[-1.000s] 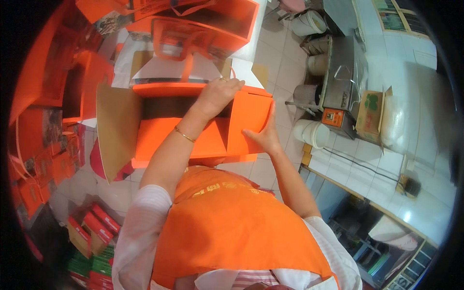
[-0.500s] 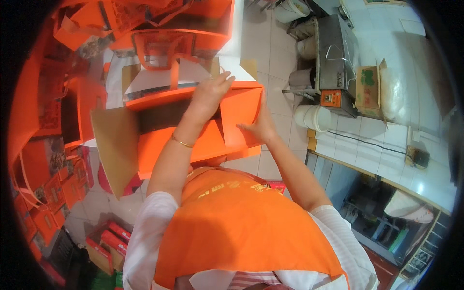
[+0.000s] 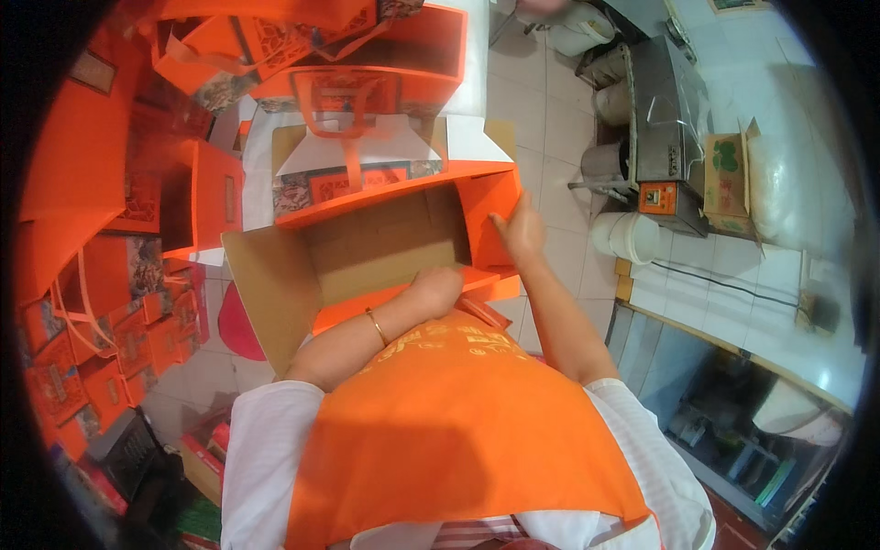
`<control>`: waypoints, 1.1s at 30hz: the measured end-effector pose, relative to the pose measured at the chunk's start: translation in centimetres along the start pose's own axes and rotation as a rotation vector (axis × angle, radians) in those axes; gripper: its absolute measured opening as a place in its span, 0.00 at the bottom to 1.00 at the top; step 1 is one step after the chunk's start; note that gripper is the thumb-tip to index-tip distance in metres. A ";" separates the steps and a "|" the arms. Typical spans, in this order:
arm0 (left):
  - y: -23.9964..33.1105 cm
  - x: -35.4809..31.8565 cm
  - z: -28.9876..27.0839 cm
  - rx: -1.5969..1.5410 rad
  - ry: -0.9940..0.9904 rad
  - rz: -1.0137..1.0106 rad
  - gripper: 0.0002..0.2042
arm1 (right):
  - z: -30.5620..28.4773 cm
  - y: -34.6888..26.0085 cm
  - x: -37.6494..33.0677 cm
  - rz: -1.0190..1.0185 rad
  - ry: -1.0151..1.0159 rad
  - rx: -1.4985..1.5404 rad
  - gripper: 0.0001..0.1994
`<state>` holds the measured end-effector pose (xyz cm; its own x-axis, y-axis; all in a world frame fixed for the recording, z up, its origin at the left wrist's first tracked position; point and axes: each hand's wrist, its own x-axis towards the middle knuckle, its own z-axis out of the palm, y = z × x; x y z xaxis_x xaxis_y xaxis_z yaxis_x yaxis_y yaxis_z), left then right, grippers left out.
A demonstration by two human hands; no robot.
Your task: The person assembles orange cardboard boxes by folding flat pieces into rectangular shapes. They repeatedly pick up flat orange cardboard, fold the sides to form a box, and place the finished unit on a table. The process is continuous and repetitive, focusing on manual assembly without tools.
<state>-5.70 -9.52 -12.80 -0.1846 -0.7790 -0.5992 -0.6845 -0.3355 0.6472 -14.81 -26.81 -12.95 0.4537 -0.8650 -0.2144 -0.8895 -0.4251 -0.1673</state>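
An open orange box [image 3: 385,247] stands before the person, its brown inside bare. The left hand [image 3: 438,289] curls over its near wall, and the right hand [image 3: 519,231] presses flat, fingers together, against its right flap. An orange gift bag [image 3: 357,156] sits just behind.

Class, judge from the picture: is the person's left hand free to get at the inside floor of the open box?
Probably yes. The left hand rests on the near wall of the box, whose flaps stand open and whose brown floor shows bare. The right hand holds the side flap, clear of the way.
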 end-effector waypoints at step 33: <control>-4.0 7.8 -4.7 -0.405 0.656 0.256 0.23 | 4.0 6.5 -0.2 -0.130 0.069 0.298 0.14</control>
<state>-1.09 -16.71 -17.87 0.2362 -0.9673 -0.0924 -0.3457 -0.1725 0.9223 -20.53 -28.32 -17.81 0.5489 -0.8289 -0.1084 -0.7646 -0.4454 -0.4657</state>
